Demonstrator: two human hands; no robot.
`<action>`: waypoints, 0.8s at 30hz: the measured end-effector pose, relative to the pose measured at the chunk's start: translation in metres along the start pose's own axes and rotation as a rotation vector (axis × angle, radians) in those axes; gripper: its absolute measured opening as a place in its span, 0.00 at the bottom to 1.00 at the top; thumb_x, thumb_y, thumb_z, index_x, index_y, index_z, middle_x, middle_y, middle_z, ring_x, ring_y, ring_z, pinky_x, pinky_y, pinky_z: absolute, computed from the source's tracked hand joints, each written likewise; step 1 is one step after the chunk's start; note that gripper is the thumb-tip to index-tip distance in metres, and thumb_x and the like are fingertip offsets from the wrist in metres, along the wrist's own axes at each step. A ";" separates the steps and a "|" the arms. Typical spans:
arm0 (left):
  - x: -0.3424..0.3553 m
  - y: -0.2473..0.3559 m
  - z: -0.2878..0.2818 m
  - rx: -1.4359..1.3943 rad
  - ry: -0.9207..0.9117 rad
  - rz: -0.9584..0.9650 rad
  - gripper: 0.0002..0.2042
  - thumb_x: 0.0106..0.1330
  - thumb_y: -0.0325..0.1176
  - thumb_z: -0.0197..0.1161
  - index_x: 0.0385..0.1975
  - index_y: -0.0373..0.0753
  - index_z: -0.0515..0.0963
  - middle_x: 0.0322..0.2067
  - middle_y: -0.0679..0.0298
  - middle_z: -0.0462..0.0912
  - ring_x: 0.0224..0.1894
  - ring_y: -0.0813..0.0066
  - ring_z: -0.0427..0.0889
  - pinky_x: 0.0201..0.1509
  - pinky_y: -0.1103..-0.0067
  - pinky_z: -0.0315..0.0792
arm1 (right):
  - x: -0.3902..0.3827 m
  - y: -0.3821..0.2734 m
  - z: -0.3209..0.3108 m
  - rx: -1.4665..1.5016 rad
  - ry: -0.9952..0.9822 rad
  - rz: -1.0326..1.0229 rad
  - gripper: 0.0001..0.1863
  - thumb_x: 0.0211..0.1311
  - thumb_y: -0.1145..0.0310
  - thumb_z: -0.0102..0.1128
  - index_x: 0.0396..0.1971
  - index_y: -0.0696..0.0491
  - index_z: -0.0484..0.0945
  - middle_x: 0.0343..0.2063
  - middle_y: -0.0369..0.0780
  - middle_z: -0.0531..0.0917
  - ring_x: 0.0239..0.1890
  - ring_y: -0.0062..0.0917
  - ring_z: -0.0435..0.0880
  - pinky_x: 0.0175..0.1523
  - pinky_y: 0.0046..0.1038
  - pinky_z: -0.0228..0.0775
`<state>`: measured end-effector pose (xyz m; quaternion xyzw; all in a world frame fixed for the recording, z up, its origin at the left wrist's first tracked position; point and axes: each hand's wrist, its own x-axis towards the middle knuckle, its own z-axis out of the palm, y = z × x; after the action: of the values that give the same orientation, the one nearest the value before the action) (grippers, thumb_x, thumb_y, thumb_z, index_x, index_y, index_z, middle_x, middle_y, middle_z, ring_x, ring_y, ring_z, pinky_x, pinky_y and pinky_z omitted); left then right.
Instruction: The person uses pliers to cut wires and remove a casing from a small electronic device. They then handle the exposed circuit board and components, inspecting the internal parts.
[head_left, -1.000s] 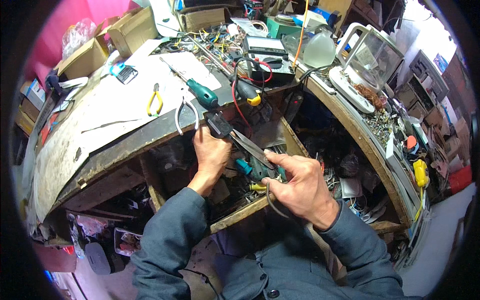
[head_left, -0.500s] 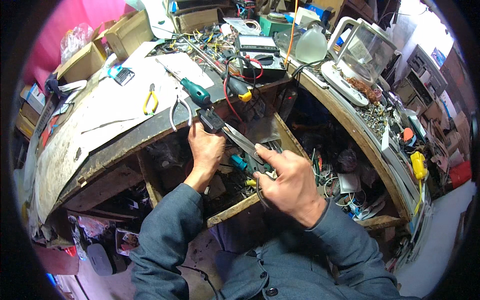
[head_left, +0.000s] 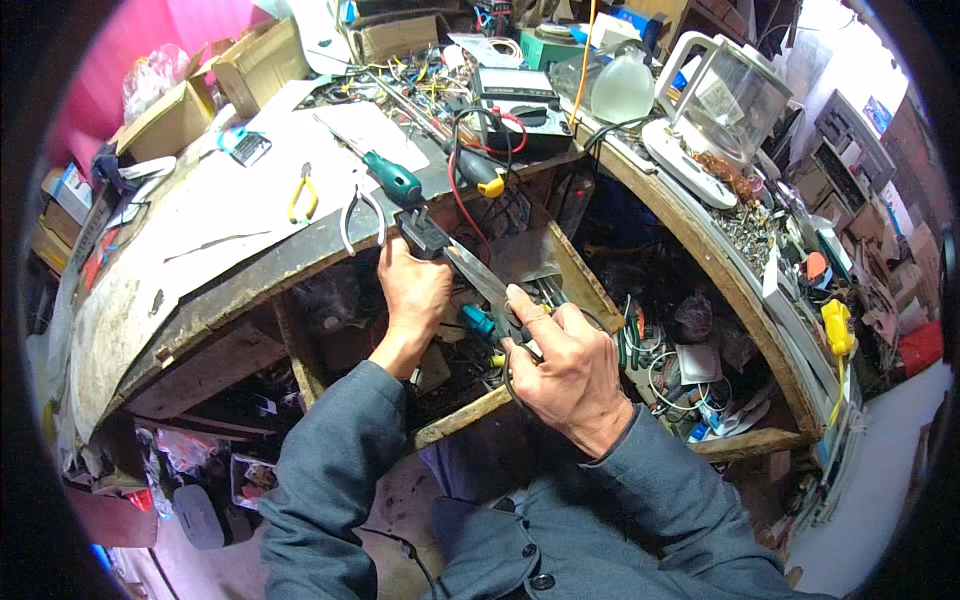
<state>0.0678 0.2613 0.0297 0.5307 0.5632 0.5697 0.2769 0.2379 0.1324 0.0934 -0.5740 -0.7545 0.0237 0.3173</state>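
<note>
My left hand point(head_left: 412, 295) is closed on a black plug-like block point(head_left: 425, 232) at the bench edge. My right hand point(head_left: 565, 370) grips large metal scissors point(head_left: 478, 270) whose blades point at the block, with a dark cable beside its fingers. Pliers with pale handles point(head_left: 362, 218), a green screwdriver point(head_left: 392, 180) and yellow-handled pliers point(head_left: 305, 195) lie just above my left hand. Below the scissors, teal-handled tools point(head_left: 478, 322) sit in an open wooden compartment point(head_left: 460, 420).
The bench top holds white paper point(head_left: 215, 245), a multimeter point(head_left: 520, 115), heaped wires point(head_left: 400, 75) and cardboard boxes point(head_left: 250, 70). At right are a translucent jug point(head_left: 620, 95), a clear appliance pitcher point(head_left: 730, 110) and a yellow tool point(head_left: 838, 330). Open compartments below hold tangled cables.
Both hands have shifted slightly left and up in the picture with the block and scissors. My right hand moved more, and its grip around the cable and handles has shifted.
</note>
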 end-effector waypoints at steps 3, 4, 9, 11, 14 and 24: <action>0.001 0.002 0.001 -0.037 0.022 0.040 0.06 0.57 0.24 0.67 0.32 0.32 0.79 0.29 0.58 0.85 0.32 0.68 0.83 0.39 0.70 0.77 | -0.001 0.000 0.000 -0.020 -0.017 0.008 0.29 0.55 0.66 0.69 0.60 0.47 0.80 0.28 0.47 0.76 0.27 0.44 0.83 0.31 0.44 0.75; 0.001 0.001 0.002 -0.055 0.037 0.063 0.07 0.57 0.26 0.68 0.32 0.31 0.80 0.29 0.55 0.85 0.31 0.65 0.84 0.39 0.68 0.77 | -0.002 0.000 0.001 0.025 -0.009 0.020 0.29 0.55 0.66 0.69 0.60 0.48 0.80 0.28 0.47 0.77 0.27 0.44 0.83 0.31 0.43 0.75; 0.002 -0.007 0.005 -0.051 0.054 0.039 0.04 0.58 0.21 0.66 0.31 0.34 0.79 0.29 0.66 0.83 0.30 0.78 0.78 0.37 0.74 0.75 | -0.001 0.002 0.008 0.228 0.029 0.043 0.28 0.52 0.67 0.72 0.57 0.52 0.82 0.26 0.48 0.79 0.26 0.44 0.82 0.33 0.41 0.74; 0.000 -0.007 0.006 -0.041 0.055 0.043 0.03 0.58 0.21 0.66 0.30 0.35 0.79 0.28 0.68 0.82 0.29 0.79 0.77 0.36 0.75 0.75 | -0.002 0.002 0.009 0.277 0.030 0.078 0.28 0.51 0.68 0.73 0.56 0.54 0.82 0.26 0.49 0.81 0.26 0.43 0.82 0.33 0.39 0.73; -0.003 0.000 0.006 -0.134 0.052 0.056 0.03 0.59 0.22 0.66 0.30 0.35 0.79 0.27 0.69 0.82 0.29 0.80 0.77 0.36 0.76 0.74 | -0.001 0.002 0.010 0.349 0.038 0.101 0.28 0.50 0.69 0.74 0.55 0.56 0.83 0.26 0.50 0.82 0.25 0.41 0.82 0.33 0.37 0.73; 0.001 -0.011 0.008 -0.125 0.032 0.026 0.06 0.57 0.23 0.67 0.34 0.33 0.79 0.31 0.59 0.84 0.33 0.69 0.81 0.41 0.71 0.76 | 0.000 0.006 0.009 0.518 -0.009 0.178 0.29 0.48 0.72 0.76 0.54 0.59 0.83 0.24 0.46 0.82 0.19 0.25 0.73 0.27 0.29 0.67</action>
<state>0.0719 0.2669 0.0184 0.5105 0.5238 0.6158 0.2929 0.2382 0.1377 0.0840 -0.5378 -0.6713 0.2463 0.4466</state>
